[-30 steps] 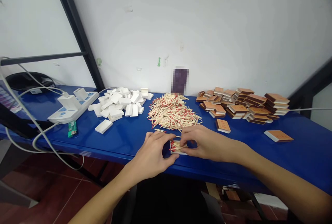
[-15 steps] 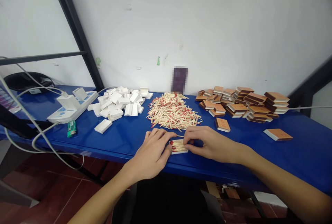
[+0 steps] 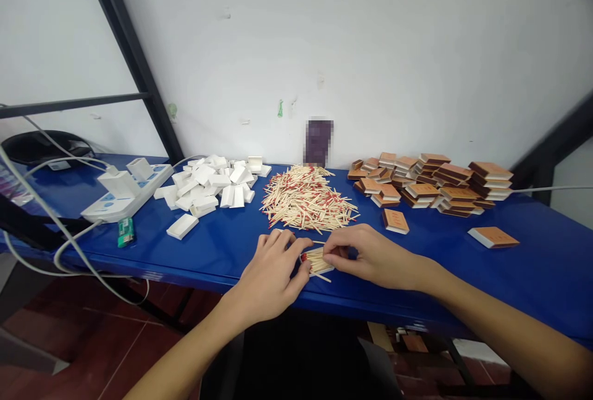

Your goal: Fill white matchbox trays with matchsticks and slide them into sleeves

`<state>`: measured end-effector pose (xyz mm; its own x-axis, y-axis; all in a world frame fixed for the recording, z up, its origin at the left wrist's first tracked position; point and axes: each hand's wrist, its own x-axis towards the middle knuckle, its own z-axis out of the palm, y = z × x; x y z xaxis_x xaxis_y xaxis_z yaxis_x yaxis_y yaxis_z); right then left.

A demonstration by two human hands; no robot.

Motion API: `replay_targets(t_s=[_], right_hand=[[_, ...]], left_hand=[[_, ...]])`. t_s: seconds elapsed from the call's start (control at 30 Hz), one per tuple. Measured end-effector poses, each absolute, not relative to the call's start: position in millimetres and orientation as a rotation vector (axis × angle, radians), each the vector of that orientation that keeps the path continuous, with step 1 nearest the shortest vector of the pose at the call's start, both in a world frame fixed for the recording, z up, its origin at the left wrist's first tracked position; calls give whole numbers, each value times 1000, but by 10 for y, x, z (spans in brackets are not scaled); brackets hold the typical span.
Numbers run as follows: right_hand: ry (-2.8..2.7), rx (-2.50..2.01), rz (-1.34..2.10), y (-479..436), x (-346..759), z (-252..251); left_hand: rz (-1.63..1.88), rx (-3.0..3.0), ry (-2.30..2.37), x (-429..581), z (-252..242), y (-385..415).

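Observation:
A small white matchbox tray filled with red-tipped matches sits near the table's front edge. My left hand closes its thumb and forefinger around the tray's left end. At the right end, my right hand pinches the matches, its fingertips partly hiding them. One loose match sticks out over the tray's front side. Another lies just behind the tray, between my hands. A large heap of loose matches spreads right beyond my hands.
White empty trays are piled to the left, with a single tray nearer. Brown matchbox sleeves are stacked at the right. A power strip with cables and a green packet lie far left.
A match now pokes out over the tray's front side. My right fingers have shifted slightly left along the tray; the left hand keeps its place at the tray's end.

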<state>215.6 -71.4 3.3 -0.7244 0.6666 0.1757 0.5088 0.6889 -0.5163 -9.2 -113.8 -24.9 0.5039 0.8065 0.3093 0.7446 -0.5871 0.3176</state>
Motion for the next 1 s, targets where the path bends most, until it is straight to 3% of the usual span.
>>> replay_targets(t_s=[0.37, 0.77, 1.0], right_hand=[[-2630, -760, 455, -823, 2119, -7], [-2498, -1103, 260, -618, 2250, -9], [-2573, -1096, 346, -497, 2225, -130]], left_hand=[[651, 2591, 1326, -91, -246, -1134], [749, 2540, 1131, -145, -221, -1183], [712, 2609, 1075, -158, -279, -1167]])
